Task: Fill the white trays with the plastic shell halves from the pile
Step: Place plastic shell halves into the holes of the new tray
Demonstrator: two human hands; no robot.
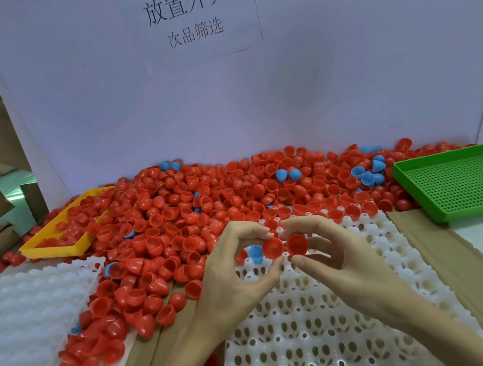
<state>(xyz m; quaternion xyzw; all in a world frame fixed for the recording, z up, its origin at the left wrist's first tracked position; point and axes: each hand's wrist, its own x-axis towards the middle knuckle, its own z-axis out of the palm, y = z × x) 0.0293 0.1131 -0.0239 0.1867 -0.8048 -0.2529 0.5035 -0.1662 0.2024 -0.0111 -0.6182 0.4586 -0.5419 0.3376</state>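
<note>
A big pile of red shell halves (205, 200), with a few blue ones mixed in, covers the back of the table. A white tray (304, 339) with rows of holes lies in front of me. Above its far end my left hand (235, 277) pinches a red shell half (272, 247) between thumb and forefinger. My right hand (335, 253) pinches another red shell half (296, 244) right beside it. A blue shell half (255, 253) sits on the tray just behind my left fingers. Several red halves stand along the tray's far row.
A second white tray (26, 321) lies at the left. A yellow tray (52, 245) holding red halves sits back left, a green perforated tray (465, 180) back right. Cardboard (452, 261) lies under the tray; a white board with a printed sign stands behind the pile.
</note>
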